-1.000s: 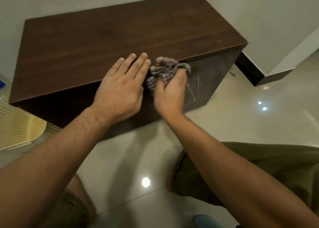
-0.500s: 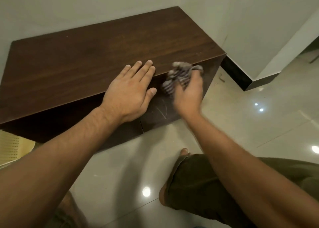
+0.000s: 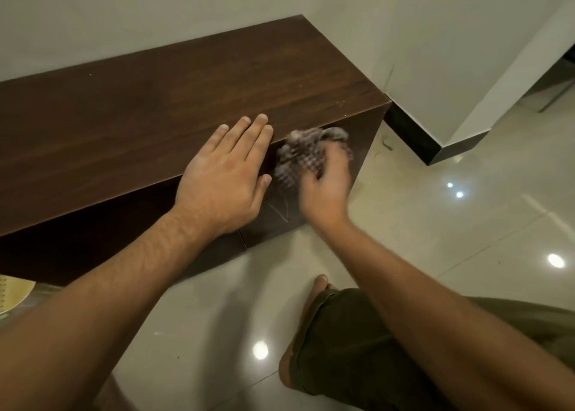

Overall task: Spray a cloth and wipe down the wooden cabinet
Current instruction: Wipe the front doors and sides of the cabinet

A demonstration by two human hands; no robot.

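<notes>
Two hands are on the cabinet (image 3: 155, 115), and the working one has travelled. A second ago the cloth (image 3: 300, 158) was rubbing the front face near the middle, just beside the seam between the doors. Half a second ago it was further along, and now it is close to the right-hand corner, just under the top edge. It is blurred, so the stroke looks quick. My read is that the front face is getting a left-to-right pass and this sweep is nearly out of wood. The side panel or a lower band of the door looks like the next ground to cover. Faint streaks (image 3: 280, 211) show on the door below the cloth, whether damp or scratches I cannot tell.

The right hand (image 3: 326, 189) has its fingers curled round the bunched, checked cloth and presses it against the front face. The exact finger positions are lost in the blur. The left hand (image 3: 224, 174) has kept its place throughout: flat, fingers straight and together, palm on the top at the front edge, thumb hanging over the lip. It grips nothing and looks like a brace. No spray bottle is in view. A yellow basket (image 3: 12, 295) peeks in at the far left, on the glossy floor (image 3: 435, 224).
</notes>
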